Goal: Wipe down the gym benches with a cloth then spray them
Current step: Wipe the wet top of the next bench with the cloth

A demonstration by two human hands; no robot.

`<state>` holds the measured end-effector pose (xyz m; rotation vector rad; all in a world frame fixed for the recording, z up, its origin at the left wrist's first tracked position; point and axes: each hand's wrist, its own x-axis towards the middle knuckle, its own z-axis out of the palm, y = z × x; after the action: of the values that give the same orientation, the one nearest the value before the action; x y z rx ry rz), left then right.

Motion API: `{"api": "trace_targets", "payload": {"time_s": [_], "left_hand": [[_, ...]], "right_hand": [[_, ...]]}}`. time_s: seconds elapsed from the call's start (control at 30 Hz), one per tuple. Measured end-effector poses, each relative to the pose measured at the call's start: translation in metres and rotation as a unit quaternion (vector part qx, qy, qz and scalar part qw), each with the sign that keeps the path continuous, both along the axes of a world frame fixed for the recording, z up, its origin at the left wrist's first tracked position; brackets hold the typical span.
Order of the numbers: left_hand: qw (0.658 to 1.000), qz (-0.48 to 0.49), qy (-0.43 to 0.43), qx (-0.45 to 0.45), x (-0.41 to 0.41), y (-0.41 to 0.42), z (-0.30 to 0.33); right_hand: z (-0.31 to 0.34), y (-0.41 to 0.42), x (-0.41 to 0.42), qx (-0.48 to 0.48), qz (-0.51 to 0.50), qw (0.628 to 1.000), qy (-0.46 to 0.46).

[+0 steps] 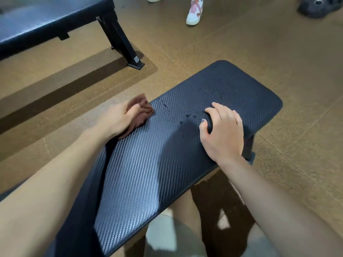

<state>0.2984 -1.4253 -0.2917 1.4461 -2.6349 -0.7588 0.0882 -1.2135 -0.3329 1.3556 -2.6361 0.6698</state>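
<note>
Far to the left and further back stands another bench [46,17], black and dry-looking; I cannot tell if it has been cleaned. Nearer, the left hand [118,117] sits at the left edge of the near bench [148,160]; its fingers are curled round a bunched brown cloth [141,110], which touches the edge of the pad. The picture is a bit blurry there, so the hand may be moving, but I cannot say which way. In the middle of the pad there are a few big wet drops [187,116]; past them, toward the far end, there are lots of tiny wet specks. To the right, the right hand [222,130] rests on the pad; its fingers are curled over a small dark thing [208,121], and I cannot tell what it is. It could be the top of a sprayer. So this bench looks sprayed already at the far end; the wet part still looks unwiped, I think; the other bench may be left to do.
</note>
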Motion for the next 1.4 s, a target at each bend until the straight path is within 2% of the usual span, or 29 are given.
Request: {"api": "trace_targets", "payload": {"time_s": [0.1, 0.23, 0.33, 0.47, 0.57, 0.67, 0.77, 0.87, 1.0, 1.07, 1.17, 1.3, 1.4], "left_hand": [[0.998, -0.055, 0.014, -0.010, -0.075, -0.015, -0.011], [0.998, -0.059, 0.018, 0.008, -0.113, -0.025, -0.018], [0.997, -0.060, 0.044, 0.001, -0.099, -0.016, -0.020], [0.993, -0.099, 0.062, -0.032, -0.037, -0.010, -0.021], [0.995, -0.081, 0.027, -0.059, -0.027, -0.013, -0.024], [0.997, -0.052, 0.013, -0.062, -0.061, -0.019, -0.027], [0.998, -0.030, 0.014, -0.062, -0.111, -0.012, -0.024], [0.995, -0.010, -0.010, -0.098, -0.141, 0.006, -0.019], [0.981, -0.088, 0.062, -0.163, -0.101, 0.032, -0.023], [0.975, -0.115, 0.062, -0.180, -0.078, 0.057, -0.026], [0.975, -0.143, 0.057, -0.158, -0.055, 0.116, -0.022], [0.956, -0.228, 0.029, -0.182, -0.016, 0.191, -0.017], [0.949, -0.268, 0.008, -0.163, -0.015, 0.194, -0.019]], "right_hand": [[0.000, -0.001, 0.000, 0.019, -0.009, 1.000, 0.007], [0.003, 0.000, 0.001, 0.014, -0.011, 1.000, 0.002], [0.004, 0.003, 0.000, -0.006, -0.002, 1.000, -0.011], [0.003, 0.005, -0.001, -0.018, 0.001, 1.000, -0.018], [0.001, 0.003, -0.001, -0.005, -0.004, 1.000, -0.010], [-0.001, 0.000, -0.001, 0.002, -0.005, 1.000, 0.000], [-0.005, 0.002, -0.004, -0.025, -0.006, 1.000, 0.015], [-0.013, 0.003, -0.005, -0.073, 0.012, 0.997, 0.023], [-0.001, 0.008, -0.033, -0.054, 0.045, 0.995, 0.063], [0.008, 0.007, -0.071, -0.017, 0.004, 0.999, 0.048], [0.001, 0.008, -0.107, 0.014, -0.038, 0.999, 0.006], [-0.014, 0.009, -0.105, -0.059, -0.050, 0.997, 0.026], [-0.018, 0.009, -0.106, -0.110, -0.059, 0.991, 0.038]]}}
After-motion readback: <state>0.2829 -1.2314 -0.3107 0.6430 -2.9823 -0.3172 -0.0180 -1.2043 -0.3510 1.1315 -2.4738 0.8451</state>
